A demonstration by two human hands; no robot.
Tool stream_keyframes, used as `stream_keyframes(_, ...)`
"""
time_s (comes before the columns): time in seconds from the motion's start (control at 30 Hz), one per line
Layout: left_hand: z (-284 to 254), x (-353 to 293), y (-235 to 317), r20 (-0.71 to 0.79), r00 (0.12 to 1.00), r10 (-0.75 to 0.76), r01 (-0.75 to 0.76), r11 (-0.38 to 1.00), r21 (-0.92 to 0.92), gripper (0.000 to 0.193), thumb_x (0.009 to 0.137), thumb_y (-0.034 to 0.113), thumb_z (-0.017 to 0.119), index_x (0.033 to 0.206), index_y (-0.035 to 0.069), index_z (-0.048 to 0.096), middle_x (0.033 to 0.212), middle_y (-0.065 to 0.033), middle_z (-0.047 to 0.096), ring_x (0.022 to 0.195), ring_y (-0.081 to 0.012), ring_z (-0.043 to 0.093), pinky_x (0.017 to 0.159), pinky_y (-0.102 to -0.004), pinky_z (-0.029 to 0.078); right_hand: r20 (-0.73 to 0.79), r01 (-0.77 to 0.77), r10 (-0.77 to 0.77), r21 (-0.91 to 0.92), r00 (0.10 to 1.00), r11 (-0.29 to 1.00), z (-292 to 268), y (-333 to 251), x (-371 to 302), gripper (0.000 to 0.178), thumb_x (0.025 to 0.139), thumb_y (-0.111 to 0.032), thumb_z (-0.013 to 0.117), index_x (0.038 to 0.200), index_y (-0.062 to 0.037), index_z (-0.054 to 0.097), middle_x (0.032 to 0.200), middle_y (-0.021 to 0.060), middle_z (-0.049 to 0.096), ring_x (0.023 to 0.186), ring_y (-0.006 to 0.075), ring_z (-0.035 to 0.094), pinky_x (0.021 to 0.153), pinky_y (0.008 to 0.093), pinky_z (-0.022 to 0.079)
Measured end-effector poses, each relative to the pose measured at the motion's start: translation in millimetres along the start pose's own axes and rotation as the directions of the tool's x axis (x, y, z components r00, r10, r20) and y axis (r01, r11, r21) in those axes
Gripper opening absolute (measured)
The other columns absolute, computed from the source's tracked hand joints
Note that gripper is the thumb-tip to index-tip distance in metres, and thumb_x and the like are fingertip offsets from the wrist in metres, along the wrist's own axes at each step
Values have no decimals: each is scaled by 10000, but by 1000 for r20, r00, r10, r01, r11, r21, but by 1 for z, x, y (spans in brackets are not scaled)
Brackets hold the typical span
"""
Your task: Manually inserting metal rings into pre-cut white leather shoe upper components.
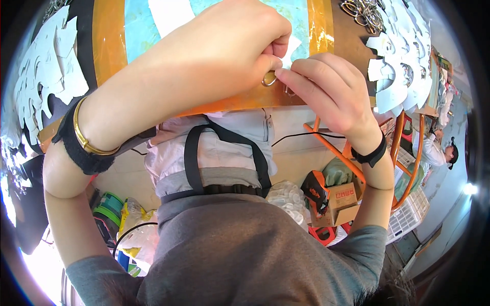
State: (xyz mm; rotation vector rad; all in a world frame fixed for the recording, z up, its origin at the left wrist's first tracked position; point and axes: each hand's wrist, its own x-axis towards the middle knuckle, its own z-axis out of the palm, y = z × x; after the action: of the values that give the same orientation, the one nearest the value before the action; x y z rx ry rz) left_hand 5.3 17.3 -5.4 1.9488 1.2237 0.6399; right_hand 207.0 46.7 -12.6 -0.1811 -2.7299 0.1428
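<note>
My L hand [258, 43] has thumb + fingertips bunched tog. against a sm. white piece [292, 48]; my R hand [332, 89] has its fingertips close beside; can't tell what either clamps. Two metal rings [268, 85] show just below, over the table's [352, 46] near edge. Tangled rings [363, 16] at table's far R, white cutouts [403, 56] along its L + R, cardbd box [341, 198] on floor below its R side.
</note>
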Motion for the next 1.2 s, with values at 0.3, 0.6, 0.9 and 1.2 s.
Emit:
stream_keyframes(0.3, 0, 0, -4, 2, 999, 37, -37, 999, -7, 104, 722, 32, 642, 773, -35, 582, 631, -138, 575, 591, -240, 586, 569, -325, 459, 68, -103, 98, 77, 993, 992, 3, 3, -9, 277, 627, -100, 632, 893, -24, 618, 880, 60, 564, 749, 235, 541, 669, 334, 456)
stream_keyframes(0.6, -19, 2, -5, 172, 983, 70, -56, 995, -82, 174, 820, 112, 516, 827, -47, 589, 766, -240, 610, 769, -397, 592, 683, -430, 463, 118, -180, 167, 111, 979, 977, -3, -4, -1, 271, 634, -78, 636, 895, -13, 612, 871, 70, 558, 792, 240, 550, 701, 341, 441)
stream_keyframes(0.9, -34, 8, 13, 274, 958, -87, 99, 994, -33, 168, 832, 110, 515, 831, -49, 569, 769, -237, 597, 771, -404, 576, 687, -424, 453, 101, -201, 211, -105, 972, 974, 3, -32, -15, 345, 637, -88, 629, 948, 59, 599, 1015, 118, 565, 878, 249, 550, 713, 337, 439)
stream_keyframes(1.2, -4, -5, -13, 48, 999, 3, 0, 998, -57, 94, 828, 58, 587, 860, -29, 569, 670, -80, 561, 589, -144, 549, 569, -282, 442, -36, -200, 197, -166, 980, 966, 19, -41, -14, 226, 693, -70, 645, 873, 60, 601, 1038, 112, 566, 943, 226, 547, 731, 345, 453)
